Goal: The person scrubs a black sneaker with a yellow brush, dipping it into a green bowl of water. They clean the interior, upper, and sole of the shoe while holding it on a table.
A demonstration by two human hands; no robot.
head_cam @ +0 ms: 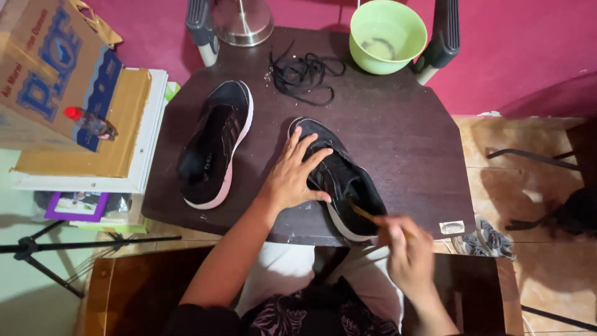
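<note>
Two black sneakers with pale soles lie on a dark wooden table (404,143). My left hand (292,174) presses flat, fingers spread, on the front of the nearer sneaker (348,183). My right hand (407,249), blurred, grips a thin yellowish brush (367,214) whose tip touches the heel end of that sneaker. The other sneaker (214,143) rests untouched to the left. A tangle of black shoelaces (301,74) lies at the far side of the table.
A light green bowl (387,34) holding some water stands at the table's far edge. Stacked cardboard and books (87,124) with a small bottle (90,121) sit at left. A metal lamp base (242,22), tripod legs (37,255) and floor clutter surround the table.
</note>
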